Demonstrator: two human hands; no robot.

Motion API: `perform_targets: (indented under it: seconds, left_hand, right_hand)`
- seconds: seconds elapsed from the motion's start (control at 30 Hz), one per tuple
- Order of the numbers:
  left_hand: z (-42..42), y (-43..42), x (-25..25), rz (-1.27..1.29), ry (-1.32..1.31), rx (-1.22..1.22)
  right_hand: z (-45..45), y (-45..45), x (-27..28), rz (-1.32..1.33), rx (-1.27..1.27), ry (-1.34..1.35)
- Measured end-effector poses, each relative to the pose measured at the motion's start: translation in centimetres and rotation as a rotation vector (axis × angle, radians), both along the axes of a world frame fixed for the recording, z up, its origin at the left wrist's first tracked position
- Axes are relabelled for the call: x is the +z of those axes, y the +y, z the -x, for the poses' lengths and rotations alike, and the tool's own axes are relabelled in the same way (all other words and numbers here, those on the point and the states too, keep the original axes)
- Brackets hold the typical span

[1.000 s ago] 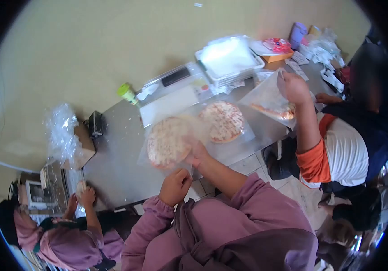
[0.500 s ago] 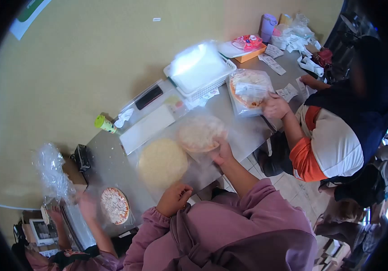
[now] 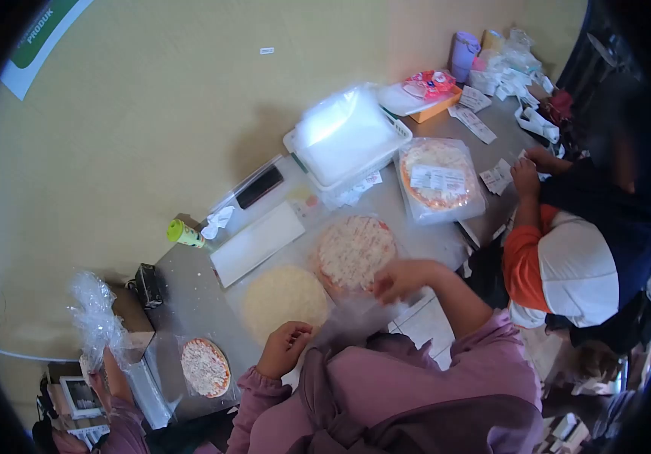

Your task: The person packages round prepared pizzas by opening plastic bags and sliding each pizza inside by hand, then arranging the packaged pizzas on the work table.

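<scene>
A topped pizza lies in clear plastic near the table's middle. My right hand is just off its near right edge, fingers bent downward and smeared by motion, so their grip is unclear. To the left is a pale round base, apparently covered in grated cheese. At its near edge my left hand rests with curled fingers, and whatever is inside them is hidden. A blurred grey-mauve patch of cloth or film hangs between my hands and my chest.
A bagged pizza with a label lies at right, before a co-worker handling paper slips. Behind stand a white basket, a phone, a white board and a green cup. A smaller pizza lies left, near another person's arm.
My right hand has let go of the topped pizza and drawn back toward me; the pizza now lies on the table. The right co-worker's hand has left the bagged pizza for the paper slips.
</scene>
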State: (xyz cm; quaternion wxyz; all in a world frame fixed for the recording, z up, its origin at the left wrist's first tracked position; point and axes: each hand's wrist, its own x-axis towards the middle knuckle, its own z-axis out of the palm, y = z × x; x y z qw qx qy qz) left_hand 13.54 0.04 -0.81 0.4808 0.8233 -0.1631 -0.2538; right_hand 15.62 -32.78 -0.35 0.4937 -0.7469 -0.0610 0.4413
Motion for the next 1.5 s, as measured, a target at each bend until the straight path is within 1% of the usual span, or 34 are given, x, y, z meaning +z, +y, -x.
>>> perform_targets:
  seconds: [0.07, 0.13, 0.2, 0.23, 0.27, 0.3, 0.33, 0.37, 0.4, 0.43, 0.47, 0.5, 0.53, 0.6, 0.63, 0.7, 0.77, 0.83, 0.9, 0.93, 1.0, 1.03, 1.1, 1.13, 1.17, 1.2, 1.23, 1.27, 1.3, 1.37, 1.4, 1.43, 1.47, 1.5]
  left_hand:
    - [-0.1, 1.2, -0.1, -0.002, 0.012, 0.065]
    - [-0.2, 1.8, 0.0, -0.003, 0.022, 0.16]
    - [0.5, 2.8, 0.2, 0.002, 0.003, 0.215]
    - [1.0, 3.3, 0.4, -0.006, -0.006, 0.291]
    - [1.3, 3.5, 0.7, -0.034, -0.01, 0.291]
    - [1.7, 3.7, 0.9, -0.062, -0.011, 0.296]
    - [2.3, 4.1, 0.9, -0.069, -0.015, 0.386]
    - [2.9, 4.5, 0.8, -0.074, -0.027, 0.377]
    - [3.6, 5.0, 0.7, -0.08, -0.034, 0.365]
    - [4.4, 5.4, 0.5, -0.085, -0.029, 0.449]
    - [5.2, 5.7, 0.3, -0.082, -0.024, 0.462]
    - [6.0, 6.0, 0.3, -0.077, -0.02, 0.47]
    - [6.8, 6.2, 0.5, -0.077, -0.002, 0.512]
    - [8.5, 6.7, 0.1, -0.053, 0.031, 0.594]
    - [9.0, 6.9, -0.1, -0.03, 0.054, 0.613]
    - [10.1, 7.2, -0.1, -0.003, 0.042, 0.648]
    - [11.1, 7.4, -0.1, -0.006, 0.042, 0.649]
    - [11.7, 7.6, 0.2, 0.017, 0.026, 0.672]
    - [12.5, 7.8, 0.1, 0.035, 0.012, 0.694]
    - [12.8, 8.1, 0.0, 0.042, 0.013, 0.688]
    - [13.7, 8.6, -0.4, 0.042, 0.002, 0.691]
    - [14.0, 8.8, -0.8, 0.093, 0.006, 0.682]
    - [14.4, 9.4, -1.1, 0.143, -0.01, 0.683]
    - [14.5, 9.8, -1.0, 0.201, 0.019, 0.681]
    - [14.7, 10.3, -1.1, 0.261, 0.045, 0.679]
    - [14.9, 10.9, -1.0, 0.261, 0.024, 0.691]
    - [15.1, 11.6, -1.0, 0.459, 0.008, 0.754]
    - [15.4, 12.4, -1.0, 0.659, -0.012, 0.808]
    - [15.8, 13.6, -1.3, 0.664, -0.035, 0.818]
    - [17.0, 16.1, -1.9, 0.758, -0.144, 0.762]
    - [17.9, 16.4, -0.6, 0.847, -0.264, 0.639]
    - [18.4, 17.0, -0.4, 0.842, -0.296, 0.673]
    - [18.9, 17.6, -0.2, 0.791, -0.258, 0.434]
    - [19.8, 18.4, 0.0, 0.726, -0.213, 0.201]
  right_hand:
    - [-4.8, -0.9, 0.6, 0.035, -0.006, -0.475]
    - [-10.5, -1.6, 0.7, 0.038, -0.234, -0.691]
    - [-15.8, -1.5, 1.7, 0.214, -0.496, -0.791]
    - [-19.9, -2.5, -1.6, 0.218, -0.51, -1.078]
    - [-22.4, -3.0, -2.7, 0.285, -0.556, -1.103]
    - [-24.6, -3.1, -3.5, 0.35, -0.607, -1.07]
    - [-26.4, -3.4, -5.3, 0.417, -0.635, -1.072]
    - [-28.0, -4.3, -8.3, 0.556, -0.536, -1.135]
    - [-28.5, -5.0, -10.5, 0.672, -0.417, -1.042]
    - [-28.4, -4.8, -10.8, 0.732, -0.328, -0.743]
    - [-26.9, -2.8, -8.5, 0.899, -0.372, -0.754]
    - [-28.0, -3.8, -10.3, 0.898, -0.329, -0.878]
    - [-27.1, -3.3, -9.9, 0.778, -0.46, -0.986]
    - [-26.7, -2.7, -8.5, 0.843, -0.441, -0.952]
    - [-26.6, -2.4, -8.0, 0.838, -0.41, -0.969]
    - [-26.5, -2.3, -7.0, 0.924, -0.411, -0.914]
    - [-27.1, -2.9, -7.7, 0.934, -0.416, -0.934]
    - [-27.1, -1.6, -6.1, 0.944, -0.432, -0.95]
    - [-26.0, 0.7, -4.3, 0.856, -0.512, -1.12]
    - [-25.3, 2.1, -3.2, 0.853, -0.504, -1.128]
    - [-23.4, 5.4, -1.0, 0.625, -0.399, -1.166]
    - [-21.3, 8.0, 0.7, 0.535, -0.337, -1.176]
    - [-15.9, 13.2, 3.9, 0.357, -0.186, -1.152]
    - [-13.4, 15.6, 4.9, 0.27, -0.096, -1.118]
    - [-11.0, 17.2, 5.0, 0.095, 0.04, -1.142]
    - [-7.1, 19.7, 6.4, 0.026, 0.086, -1.132]
    - [-4.6, 21.1, 7.0, -0.03, 0.216, -0.929]
    - [-1.8, 22.4, 7.4, -0.238, 0.327, -0.722]
    - [0.6, 23.6, 7.7, -0.432, 0.437, -0.503]
    - [4.3, 25.2, 10.6, -0.569, 0.737, -0.343]
    - [5.2, 25.5, 11.6, -0.575, 0.772, -0.351]
    - [6.0, 25.7, 12.4, -0.531, 0.856, -0.294]
    - [6.6, 26.2, 12.6, -0.484, 0.946, -0.236]
    - [6.9, 26.5, 11.9, -0.494, 1.0, -0.238]
